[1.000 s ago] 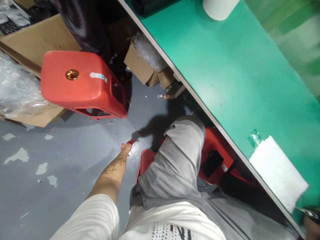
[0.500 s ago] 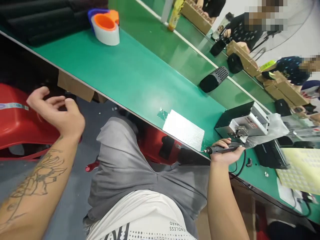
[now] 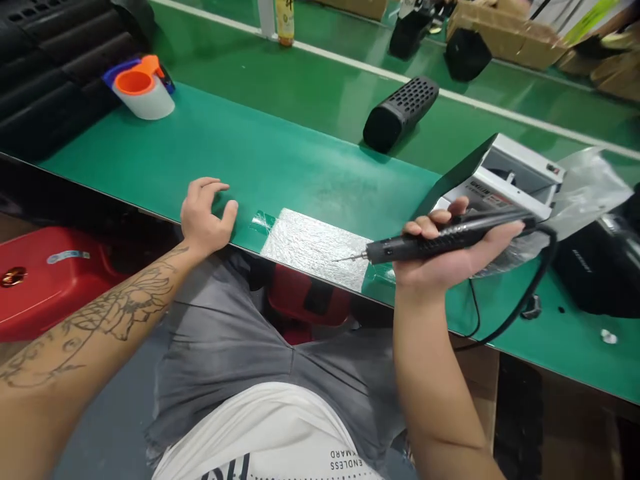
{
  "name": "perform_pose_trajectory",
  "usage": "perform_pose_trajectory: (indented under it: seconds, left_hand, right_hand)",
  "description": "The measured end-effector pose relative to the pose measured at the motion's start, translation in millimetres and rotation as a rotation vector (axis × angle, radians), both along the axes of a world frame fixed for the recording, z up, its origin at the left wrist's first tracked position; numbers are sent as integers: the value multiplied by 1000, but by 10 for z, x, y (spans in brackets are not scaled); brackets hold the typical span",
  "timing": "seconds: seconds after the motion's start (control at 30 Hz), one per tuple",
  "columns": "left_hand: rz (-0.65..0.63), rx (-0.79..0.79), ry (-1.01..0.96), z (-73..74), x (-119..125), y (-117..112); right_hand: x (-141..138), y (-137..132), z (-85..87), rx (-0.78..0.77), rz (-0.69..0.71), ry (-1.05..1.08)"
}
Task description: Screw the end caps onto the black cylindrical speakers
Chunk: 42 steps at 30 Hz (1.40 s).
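Black electric screwdriver (image 3: 450, 239), corded at its rear end, lies across the palm of my right hand (image 3: 440, 253). Its thin metal bit points left over the silvery foam sheet (image 3: 315, 247), which is taped along the bench's front edge. My left hand (image 3: 206, 213) is over the green bench, left of that sheet, with its fingers loosely curved, apart and holding nothing. Behind my right hand stands a silver-and-black box-shaped machine (image 3: 505, 177), partly hidden by the hand and tool.
A white and orange tape ring (image 3: 150, 93) sits by black ribbed parts (image 3: 55, 67) at the left. A black perforated speaker-like part (image 3: 400, 113) lies behind the sheet. Clear plastic (image 3: 593, 190) and a black case (image 3: 600, 267) are at the right. A red stool (image 3: 45, 280) stands below.
My left hand has moved from beside the bench, above the red stool, to over the bench top. The screwdriver in my right hand is raised and nearer the camera. The view has turned.
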<state>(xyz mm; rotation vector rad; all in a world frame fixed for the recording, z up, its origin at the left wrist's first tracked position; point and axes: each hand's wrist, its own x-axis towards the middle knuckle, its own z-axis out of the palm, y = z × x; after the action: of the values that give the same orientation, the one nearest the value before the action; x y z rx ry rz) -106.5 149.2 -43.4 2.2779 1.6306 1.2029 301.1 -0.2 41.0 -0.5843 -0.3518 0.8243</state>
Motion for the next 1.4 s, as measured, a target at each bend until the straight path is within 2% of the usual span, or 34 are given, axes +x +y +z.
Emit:
perform_pose_trajectory:
  seconds: [0.1, 0.17, 0.3, 0.43, 0.6, 0.7, 0.8, 0.87, 0.9, 0.97, 1.0, 1.1, 1.13, 1.17, 1.23, 1.3, 1.4]
  left_hand:
    - [-2, 33, 19, 2, -76, -17]
    - [0, 39, 35, 7, -109, -38]
    - [33, -9, 111, 27, -121, -68]
    - [46, -38, 121, 37, -76, -72]
    - [110, -149, 110, 45, 67, -14]
    - [124, -226, 127, 114, 171, 87]
    - [95, -267, 135, 182, 264, 105]
    - [71, -212, 107, 145, 342, -55]
    - [55, -159, 89, 83, 397, -210]
    - [-52, -68, 93, -134, 550, -664]
    - [-187, -79, 145, -282, 649, -942]
    - [-907, -357, 469, -794, 1005, -1765]
    - [-1010, -408, 516, -956, 1128, -1973]
    - [-1050, -438, 547, -1101, 1246, -2129]
    - [-1021, -477, 587, -1321, 1452, -2275]
    - [-957, -494, 603, -1451, 1608, -2245]
    - [-912, -486, 576, -1540, 1749, -2049]
  right_hand:
    - [-94, 218, 161, -3, 107, -92]
    - [-135, 342, 191, 3, 189, -105]
    - [-183, 521, 80, -16, 334, -71]
    - [-216, 582, -47, -84, 361, 46]
    - [-122, 547, -35, -111, 382, 89]
    - [37, 479, 32, -81, 330, 108]
    - [176, 265, 77, -22, 280, 62]
    - [235, 45, 67, -11, 270, -9]
    - [259, -69, 48, -11, 265, -49]
    - [314, -263, -12, -18, 252, -108]
    - [348, -330, -51, -29, 248, -118]
    - [468, -376, -188, -81, 262, -56]
    - [500, -349, -236, -88, 264, -15]
    - [520, -309, -283, -87, 259, 27]
    - [519, -220, -369, -79, 235, 90]
    - [476, -156, -442, -87, 224, 109]
    - [403, -150, -517, -108, 245, 99]
